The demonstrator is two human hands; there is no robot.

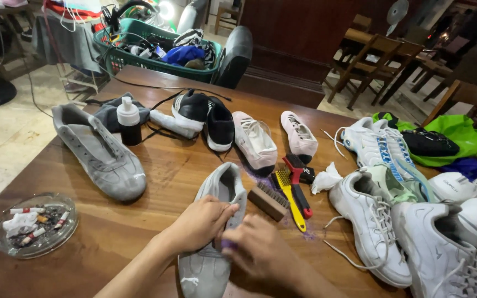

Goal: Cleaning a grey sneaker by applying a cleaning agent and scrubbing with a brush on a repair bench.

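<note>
A grey suede shoe [216, 193] lies on the wooden table [155, 171] right in front of me, toe toward me. My left hand [201, 223] grips its side near the opening. My right hand [258, 249] presses a small purple thing [228, 243] against the shoe's upper; most of it is hidden under my fingers. The matching grey shoe [99, 154] lies to the left. A wooden brush [268, 201], a yellow brush [290, 197] and a red brush [299, 182] lie just right of the shoe.
A glass ashtray [34, 225] with butts sits at front left. A black bottle with a white cap [128, 121], black shoes [208, 118] and pale pink shoes [274, 138] are further back. White sneakers [393, 221] crowd the right. A green basket [155, 47] stands behind the table.
</note>
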